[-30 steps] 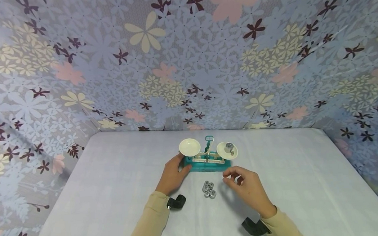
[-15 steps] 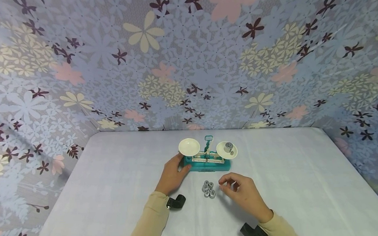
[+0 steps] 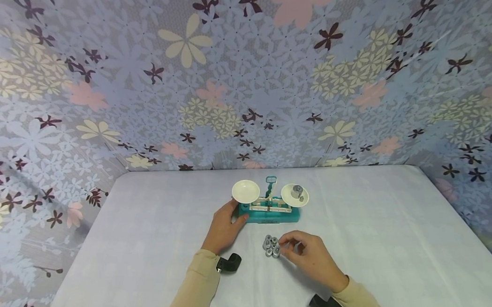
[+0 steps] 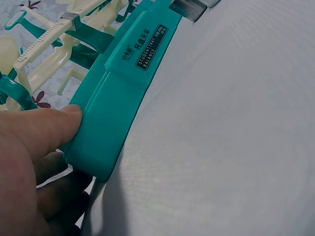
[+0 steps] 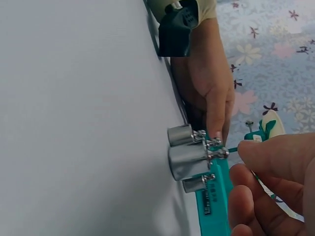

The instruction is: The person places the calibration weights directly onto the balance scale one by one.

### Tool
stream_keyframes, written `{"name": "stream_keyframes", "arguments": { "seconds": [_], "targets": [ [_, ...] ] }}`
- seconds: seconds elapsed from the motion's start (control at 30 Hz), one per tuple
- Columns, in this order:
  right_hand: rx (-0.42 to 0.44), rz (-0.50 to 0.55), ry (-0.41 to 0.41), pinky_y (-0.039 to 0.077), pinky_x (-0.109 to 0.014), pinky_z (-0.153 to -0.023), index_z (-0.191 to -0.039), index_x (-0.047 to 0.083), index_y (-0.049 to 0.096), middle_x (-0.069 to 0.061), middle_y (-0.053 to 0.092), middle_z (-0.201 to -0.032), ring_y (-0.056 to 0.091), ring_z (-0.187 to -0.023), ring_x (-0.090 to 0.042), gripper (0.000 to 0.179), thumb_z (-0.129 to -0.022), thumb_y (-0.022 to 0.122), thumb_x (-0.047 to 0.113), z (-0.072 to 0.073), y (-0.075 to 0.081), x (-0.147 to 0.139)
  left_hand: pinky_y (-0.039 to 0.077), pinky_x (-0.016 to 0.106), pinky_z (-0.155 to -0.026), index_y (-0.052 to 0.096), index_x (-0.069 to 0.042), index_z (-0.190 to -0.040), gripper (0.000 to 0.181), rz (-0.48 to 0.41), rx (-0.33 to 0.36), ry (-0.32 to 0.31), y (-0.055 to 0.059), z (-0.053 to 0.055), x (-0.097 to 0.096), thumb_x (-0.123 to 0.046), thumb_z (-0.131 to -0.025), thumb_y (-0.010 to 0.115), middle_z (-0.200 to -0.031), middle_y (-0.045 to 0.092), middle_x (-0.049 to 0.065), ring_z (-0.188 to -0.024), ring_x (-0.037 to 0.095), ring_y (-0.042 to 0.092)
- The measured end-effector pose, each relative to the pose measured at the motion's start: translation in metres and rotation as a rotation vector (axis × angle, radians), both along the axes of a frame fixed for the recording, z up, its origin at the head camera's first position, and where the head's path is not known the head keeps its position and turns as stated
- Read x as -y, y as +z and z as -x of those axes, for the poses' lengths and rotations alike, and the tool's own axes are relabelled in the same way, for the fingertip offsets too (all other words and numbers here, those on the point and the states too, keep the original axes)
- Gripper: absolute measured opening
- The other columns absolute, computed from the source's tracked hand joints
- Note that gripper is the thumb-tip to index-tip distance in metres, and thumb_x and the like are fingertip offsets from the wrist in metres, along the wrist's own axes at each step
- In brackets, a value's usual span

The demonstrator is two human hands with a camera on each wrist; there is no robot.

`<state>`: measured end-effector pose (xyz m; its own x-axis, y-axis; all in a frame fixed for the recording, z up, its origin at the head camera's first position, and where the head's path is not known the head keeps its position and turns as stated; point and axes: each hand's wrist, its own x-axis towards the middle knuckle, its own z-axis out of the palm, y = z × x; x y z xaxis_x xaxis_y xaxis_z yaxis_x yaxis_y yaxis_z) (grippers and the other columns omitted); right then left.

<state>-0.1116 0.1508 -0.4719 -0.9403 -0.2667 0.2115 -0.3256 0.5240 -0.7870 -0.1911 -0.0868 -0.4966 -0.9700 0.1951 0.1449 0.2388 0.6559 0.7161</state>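
Gripping left hand: we clasp the left end of the scale, thumb on top.
Left pan: white, just beyond our left fingers.
Scale: green, standing on the table.
Weights: grey metal, clustered between our hands, nearer us than the scale.
Right pan: bears a large weight and a small one.
Right hand: released, fingers loosely bent beside the cluster; whether we touch it, we cannot tell.

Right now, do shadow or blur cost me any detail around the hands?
Head view: soft shadow beside the right hand, weights too small to read. Left wrist: left hand dark at its lower fingers, balance label legible. Right wrist: weights sharp, faint shadow on the tabletop.
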Motion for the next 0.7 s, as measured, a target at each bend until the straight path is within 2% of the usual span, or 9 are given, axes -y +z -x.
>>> {"name": "stream_keyframes", "arguments": {
  "seconds": [0.3, 0.7],
  "targets": [
    [0.026, 0.013, 0.025, 0.047, -0.021, -0.055, -0.091, 0.020, 0.068, 0.011, 0.060, -0.075, 0.053, -0.067, -0.007, 0.015, -0.079, 0.074, 0.013, -0.001, -0.007, 0.002, 0.031, 0.037, -0.109, 0.035, -0.006, -0.142, 0.061, -0.002, 0.003, -0.001, -0.001, 0.000, 0.000, -0.035, -0.092, 0.055, -0.142, 0.041, 0.009, -0.131, 0.022, 0.037],
    [0.048, -0.020, -0.005, 0.045, -0.021, -0.054, -0.091, 0.024, 0.068, 0.014, 0.058, -0.075, 0.051, -0.064, -0.007, 0.016, -0.079, 0.074, 0.017, 0.000, -0.011, 0.002, 0.031, 0.038, -0.109, 0.036, -0.006, -0.142, 0.061, -0.005, -0.003, -0.002, 0.000, 0.000, 0.000, -0.035, -0.092, 0.055, -0.142, 0.041, 0.010, -0.131, 0.023, 0.038]
  ]
}}
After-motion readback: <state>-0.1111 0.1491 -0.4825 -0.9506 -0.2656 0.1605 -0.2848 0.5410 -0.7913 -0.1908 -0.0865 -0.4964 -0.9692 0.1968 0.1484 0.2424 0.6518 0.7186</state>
